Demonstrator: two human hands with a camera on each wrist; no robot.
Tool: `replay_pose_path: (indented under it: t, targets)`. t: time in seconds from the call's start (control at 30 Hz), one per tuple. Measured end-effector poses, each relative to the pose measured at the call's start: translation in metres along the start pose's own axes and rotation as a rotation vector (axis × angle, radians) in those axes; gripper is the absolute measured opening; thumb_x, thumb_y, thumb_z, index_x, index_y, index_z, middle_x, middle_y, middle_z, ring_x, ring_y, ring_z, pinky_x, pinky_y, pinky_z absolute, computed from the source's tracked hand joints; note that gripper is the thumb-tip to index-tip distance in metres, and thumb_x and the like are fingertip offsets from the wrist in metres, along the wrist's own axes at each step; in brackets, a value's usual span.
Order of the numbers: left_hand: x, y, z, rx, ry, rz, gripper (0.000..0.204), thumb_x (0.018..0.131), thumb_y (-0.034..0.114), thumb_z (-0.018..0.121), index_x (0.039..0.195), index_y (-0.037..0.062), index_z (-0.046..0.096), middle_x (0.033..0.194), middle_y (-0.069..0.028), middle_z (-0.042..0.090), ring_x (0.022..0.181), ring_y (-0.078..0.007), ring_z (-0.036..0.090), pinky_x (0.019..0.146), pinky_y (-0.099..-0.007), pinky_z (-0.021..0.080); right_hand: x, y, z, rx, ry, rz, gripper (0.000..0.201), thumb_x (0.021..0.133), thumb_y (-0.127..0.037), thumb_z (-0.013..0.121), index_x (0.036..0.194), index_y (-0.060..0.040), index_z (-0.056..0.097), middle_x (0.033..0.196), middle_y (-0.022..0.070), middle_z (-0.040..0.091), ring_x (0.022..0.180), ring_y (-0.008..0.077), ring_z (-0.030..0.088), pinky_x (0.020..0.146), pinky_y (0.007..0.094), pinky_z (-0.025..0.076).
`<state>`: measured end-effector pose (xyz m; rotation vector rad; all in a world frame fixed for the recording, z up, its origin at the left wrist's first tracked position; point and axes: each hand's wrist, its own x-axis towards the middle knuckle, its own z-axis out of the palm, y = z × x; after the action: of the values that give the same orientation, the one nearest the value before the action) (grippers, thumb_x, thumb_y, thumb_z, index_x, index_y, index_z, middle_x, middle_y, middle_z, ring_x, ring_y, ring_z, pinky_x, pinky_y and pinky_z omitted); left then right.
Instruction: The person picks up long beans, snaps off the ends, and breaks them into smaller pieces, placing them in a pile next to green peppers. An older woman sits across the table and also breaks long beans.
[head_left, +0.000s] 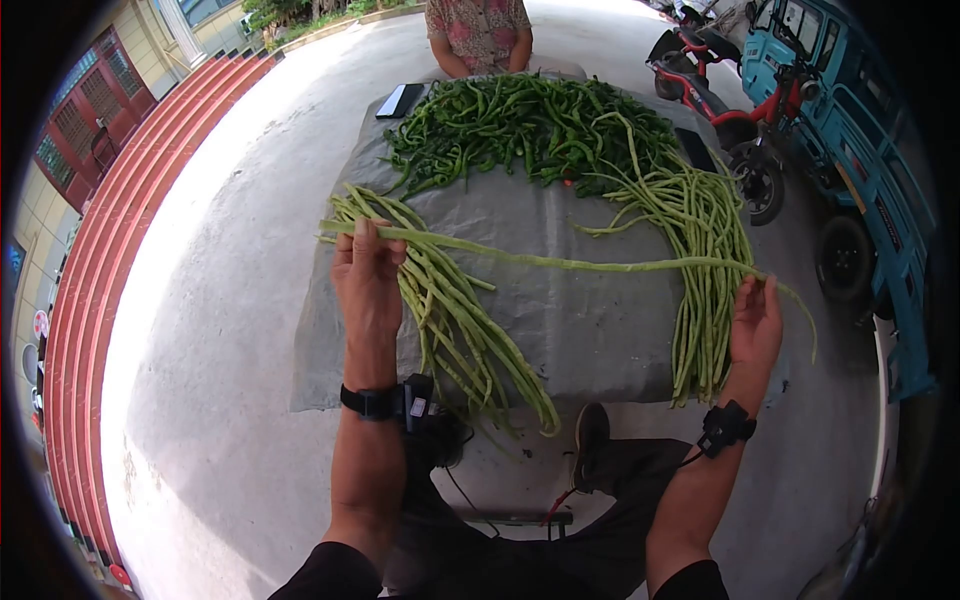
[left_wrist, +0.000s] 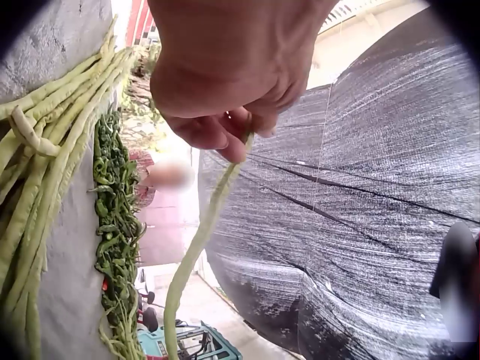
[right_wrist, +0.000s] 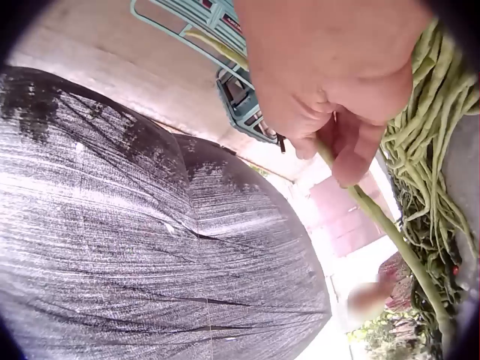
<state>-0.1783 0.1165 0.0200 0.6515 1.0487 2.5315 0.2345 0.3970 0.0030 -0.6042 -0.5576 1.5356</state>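
One long green bean (head_left: 580, 264) stretches nearly level above the grey-covered table (head_left: 590, 340), held at both ends. My left hand (head_left: 368, 270) pinches it between thumb and fingers, over the left bundle of long beans (head_left: 445, 300). In the left wrist view the same bean (left_wrist: 196, 244) hangs from those fingertips. My right hand (head_left: 757, 325) pinches the far part beside the right pile of long beans (head_left: 708, 250), a thin tail dangling past the fingers. The right wrist view shows the bean (right_wrist: 390, 232) running out from between thumb and fingers.
A broad heap of green peppers (head_left: 530, 125) covers the table's back, with a phone (head_left: 400, 101) at its left and a dark phone (head_left: 695, 150) at its right. Someone in a patterned top (head_left: 478, 35) sits opposite. A teal cargo tricycle (head_left: 880, 200) and red bike (head_left: 700, 85) stand right.
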Motion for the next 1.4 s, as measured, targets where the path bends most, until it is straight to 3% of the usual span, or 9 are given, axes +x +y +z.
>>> replay_pose_path:
  t: [0.23,0.43,0.63,0.83,0.93,0.97,1.07,1.33,1.4]
  targets:
    - [0.003,0.003,-0.006,-0.389,-0.112,-0.066,0.03,0.104,0.022,0.067,0.127,0.0037,0.064,0.125,-0.0058,0.07,0.101,-0.0165,0.067,0.087,-0.0306,0.056,0.011,-0.005,-0.023,0.657,-0.42,0.202,0.032,0.11,-0.005,0.048,0.139,0.0092,0.05,0.131,0.0227,0.061,0.1,0.024,0.061,0.074,0.0317,0.053]
    - [0.006,-0.004,-0.013,-0.426,-0.18,-0.276,0.028,0.105,0.017,0.065,0.13,0.0045,0.065,0.125,-0.0077,0.072,0.101,-0.0151,0.07,0.082,-0.0292,0.056,0.013,-0.003,-0.028,0.432,-0.567,0.166,0.03,0.109,-0.006,0.05,0.137,0.0061,0.052,0.126,0.0195,0.064,0.095,0.0232,0.061,0.074,0.0316,0.052]
    - [0.009,-0.014,-0.002,0.008,-0.192,-0.323,0.024,0.106,0.014,0.064,0.128,0.0048,0.066,0.127,-0.006,0.066,0.102,-0.018,0.066,0.082,-0.0307,0.051,-0.018,-0.003,0.028,0.027,-0.137,-0.169,0.028,0.107,-0.005,0.054,0.133,0.0044,0.055,0.122,0.015,0.063,0.095,0.0217,0.058,0.075,0.0323,0.05]
    - [0.008,0.024,0.016,-0.579,-0.567,-0.067,0.028,0.101,0.005,0.066,0.126,0.0177,0.066,0.124,0.0026,0.063,0.106,-0.0155,0.056,0.084,-0.0339,0.047,-0.022,-0.03,0.033,0.664,-0.676,-0.078,0.028,0.109,-0.005,0.051,0.135,0.0049,0.053,0.12,0.0131,0.053,0.096,0.0193,0.051,0.076,0.0341,0.047]
    - [0.019,0.003,-0.006,-0.419,-0.336,-0.193,0.026,0.102,0.008,0.066,0.126,0.0146,0.063,0.127,0.0017,0.061,0.105,-0.0172,0.055,0.087,-0.035,0.048,-0.009,-0.014,0.014,0.389,-0.654,0.072,0.029,0.11,-0.006,0.049,0.136,0.005,0.053,0.117,0.0134,0.055,0.089,0.0187,0.049,0.073,0.0341,0.045]
    - [0.026,-0.003,-0.015,-0.415,-0.373,-0.193,0.026,0.103,0.009,0.065,0.129,0.0121,0.06,0.127,-0.0001,0.06,0.109,-0.0185,0.057,0.095,-0.0381,0.05,-0.004,-0.01,0.008,0.28,-0.539,0.033,0.03,0.111,-0.009,0.046,0.137,0.0054,0.052,0.114,0.0136,0.056,0.084,0.0178,0.049,0.07,0.032,0.044]
    - [0.03,0.0,-0.011,-0.426,-0.552,-0.17,0.026,0.104,0.008,0.063,0.13,0.0084,0.06,0.119,-0.0049,0.063,0.113,-0.0218,0.06,0.103,-0.0377,0.053,0.0,-0.015,0.001,0.295,-0.662,0.045,0.031,0.111,-0.01,0.046,0.138,0.0055,0.052,0.113,0.0137,0.058,0.082,0.017,0.049,0.067,0.0299,0.043]
    - [0.024,-0.004,-0.008,-0.382,-0.462,-0.191,0.027,0.105,0.011,0.063,0.132,0.0082,0.06,0.119,-0.005,0.065,0.11,-0.0194,0.062,0.089,-0.0339,0.055,-0.001,-0.013,-0.001,0.187,-0.538,-0.002,0.033,0.112,-0.012,0.044,0.139,0.0054,0.053,0.111,0.0118,0.059,0.081,0.015,0.049,0.064,0.0279,0.042]
    - [0.025,-0.004,-0.009,-0.413,-0.504,-0.228,0.029,0.104,0.008,0.064,0.132,0.0078,0.062,0.121,-0.0044,0.066,0.116,-0.0193,0.063,0.101,-0.0366,0.053,0.0,-0.012,-0.006,0.196,-0.529,0.01,0.033,0.112,-0.012,0.045,0.139,0.005,0.053,0.111,0.0116,0.06,0.081,0.0145,0.05,0.065,0.0276,0.042]
